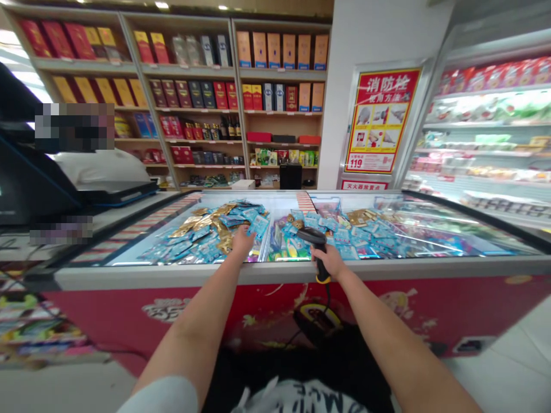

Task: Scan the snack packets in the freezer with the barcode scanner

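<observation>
Both forearms reach up from the frame's bottom. Right hand (330,261) has its fingers gripping a barcode scanner (315,244) at centre; left hand (241,241) pinches a blue packet (259,226) over the freezer (275,269). Most packets lie unsorted beyond, so scanning looks barely begun.

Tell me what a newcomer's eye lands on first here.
The chest freezer in the middle, its glass lid strewn with blue and gold packets. The left hand holds a blue packet there, while the right hand grips a barcode scanner. A red poster hangs behind, right.
</observation>
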`<state>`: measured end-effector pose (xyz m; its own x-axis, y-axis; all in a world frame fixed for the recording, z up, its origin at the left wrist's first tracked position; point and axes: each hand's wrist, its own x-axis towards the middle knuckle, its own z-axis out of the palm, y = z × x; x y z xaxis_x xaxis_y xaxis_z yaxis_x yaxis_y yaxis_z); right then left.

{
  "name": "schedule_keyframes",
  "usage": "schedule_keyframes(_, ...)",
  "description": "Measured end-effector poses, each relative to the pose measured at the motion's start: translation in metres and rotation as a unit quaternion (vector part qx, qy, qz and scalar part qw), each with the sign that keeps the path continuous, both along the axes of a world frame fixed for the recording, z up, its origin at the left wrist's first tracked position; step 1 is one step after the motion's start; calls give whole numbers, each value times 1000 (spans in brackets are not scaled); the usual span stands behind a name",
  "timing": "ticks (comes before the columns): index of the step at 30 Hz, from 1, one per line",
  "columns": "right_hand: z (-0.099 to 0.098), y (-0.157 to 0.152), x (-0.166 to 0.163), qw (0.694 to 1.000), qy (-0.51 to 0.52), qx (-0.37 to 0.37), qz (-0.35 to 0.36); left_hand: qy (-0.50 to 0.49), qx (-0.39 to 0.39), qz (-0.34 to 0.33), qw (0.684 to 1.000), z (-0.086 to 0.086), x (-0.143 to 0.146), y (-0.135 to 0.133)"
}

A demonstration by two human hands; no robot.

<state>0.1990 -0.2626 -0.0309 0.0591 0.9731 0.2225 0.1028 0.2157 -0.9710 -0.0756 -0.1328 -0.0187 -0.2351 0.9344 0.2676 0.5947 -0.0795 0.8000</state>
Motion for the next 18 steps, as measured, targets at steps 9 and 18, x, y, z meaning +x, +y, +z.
schedule_keyframes(9,0,4,4,999,-32,-3,7,-15,-29,-114,993,-9,45,-32)
schedule_keyframes(18,0,5,3,998,-49,-12,22,28,-25,-119,992,-13,42,-25)
